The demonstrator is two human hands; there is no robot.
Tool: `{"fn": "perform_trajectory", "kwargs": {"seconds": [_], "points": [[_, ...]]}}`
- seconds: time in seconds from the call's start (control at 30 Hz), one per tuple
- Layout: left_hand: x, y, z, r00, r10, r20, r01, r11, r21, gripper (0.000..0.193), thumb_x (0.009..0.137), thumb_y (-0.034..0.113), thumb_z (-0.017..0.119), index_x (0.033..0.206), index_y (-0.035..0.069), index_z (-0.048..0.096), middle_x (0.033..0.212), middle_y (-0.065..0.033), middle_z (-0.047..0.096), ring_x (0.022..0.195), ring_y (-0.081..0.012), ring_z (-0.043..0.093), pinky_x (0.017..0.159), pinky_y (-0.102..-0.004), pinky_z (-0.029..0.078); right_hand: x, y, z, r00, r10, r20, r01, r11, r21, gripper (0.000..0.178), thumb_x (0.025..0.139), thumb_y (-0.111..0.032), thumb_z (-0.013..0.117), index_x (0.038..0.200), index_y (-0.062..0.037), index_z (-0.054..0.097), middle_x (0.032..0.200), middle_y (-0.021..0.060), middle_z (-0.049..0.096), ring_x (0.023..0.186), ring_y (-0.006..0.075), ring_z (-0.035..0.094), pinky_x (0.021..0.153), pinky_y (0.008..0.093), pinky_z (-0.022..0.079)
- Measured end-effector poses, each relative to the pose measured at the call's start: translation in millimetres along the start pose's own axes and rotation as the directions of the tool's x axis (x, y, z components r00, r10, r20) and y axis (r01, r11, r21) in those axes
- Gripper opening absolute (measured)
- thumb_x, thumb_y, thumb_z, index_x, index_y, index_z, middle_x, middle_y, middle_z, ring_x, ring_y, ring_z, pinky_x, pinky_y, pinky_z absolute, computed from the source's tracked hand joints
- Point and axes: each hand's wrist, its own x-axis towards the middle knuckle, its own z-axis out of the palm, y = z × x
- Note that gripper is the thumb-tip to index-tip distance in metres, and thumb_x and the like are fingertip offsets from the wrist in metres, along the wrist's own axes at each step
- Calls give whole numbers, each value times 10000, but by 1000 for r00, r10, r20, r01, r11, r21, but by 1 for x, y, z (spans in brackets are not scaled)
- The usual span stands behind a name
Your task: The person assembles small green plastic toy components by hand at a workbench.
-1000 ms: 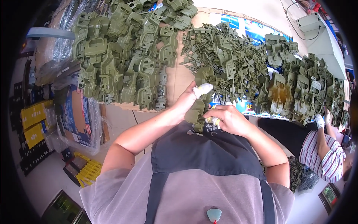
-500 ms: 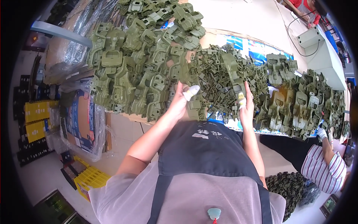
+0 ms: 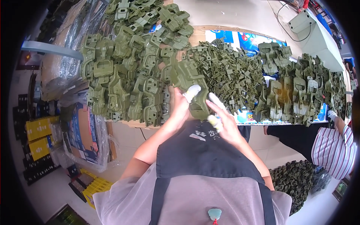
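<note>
Off to the right I see a co-worker in a striped shirt point(image 3: 335, 152) and dark trousers point(image 3: 290, 140). Near them, a heap of dark, mottled pieces point(image 3: 292, 183) lies on the floor, with a crumpled clear bag point(image 3: 321, 180) just beside it. Farther back on that side is a pale angular box point(image 3: 324, 43), a dark cable point(image 3: 278, 17) looping next to it. Over on the left, clear plastic wraps a blue and brown carton point(image 3: 84, 129), yellow bins point(image 3: 37, 129) stand beyond, and a grey bar point(image 3: 52, 50) juts out above.
</note>
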Motion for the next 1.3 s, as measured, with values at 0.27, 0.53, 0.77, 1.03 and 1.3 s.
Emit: {"fn": "perform_trajectory", "kwargs": {"seconds": [0.27, 0.53, 0.77, 1.03, 1.3], "points": [[-10, 6, 7, 974, 212, 75, -212, 977, 0, 654, 722, 181, 671, 1255, 85, 305, 1200, -102, 427, 1080, -179, 447, 922, -322, 363, 9, 16, 4, 928, 320, 190, -321, 431, 843, 635, 785, -195, 636, 1315, -44, 322, 1266, 79, 423, 1134, 161, 429, 938, 313, 358], [-21, 62, 29, 566, -58, 822, -814, -197, 547, 659, 741, 239, 617, 1308, 61, 332, 1213, -188, 441, 1197, -341, 356, 1040, -517, 140, 1, 23, -35, 964, 245, 101, -253, 964, 76, 596, 726, -210, 638, 1243, -22, 408, 1154, 161, 536, 1053, 261, 536, 903, 334, 405], [-18, 23, 17, 464, -487, 740, -772, 188, 607, 675, 691, 28, 530, 1322, 65, 293, 1065, -173, 552, 1048, -296, 510, 1038, -455, 244, -24, 25, -41, 914, 221, 341, -124, 951, -284, 587, 754, -111, 481, 1299, 12, 300, 1041, 235, 522, 985, 364, 518, 863, 395, 405], [-22, 20, 15, 464, -595, 656, -692, 219, 688, 683, 672, 73, 609, 1285, 111, 310, 1125, -178, 529, 1084, -324, 490, 974, -415, 343, -33, 29, -37, 884, 280, 375, -204, 952, -230, 501, 819, -173, 494, 1260, 33, 375, 1088, 231, 506, 1018, 353, 491, 883, 369, 377], [-14, 13, 15, 546, -564, 620, -542, 326, 774, 494, 678, 144, 626, 1136, 89, 447, 1052, -146, 568, 999, -296, 532, 877, -399, 361, -34, 29, -27, 906, 324, 274, -331, 943, -20, 463, 785, -196, 571, 1202, -12, 482, 1140, 204, 530, 1038, 311, 519, 923, 360, 375]]}}
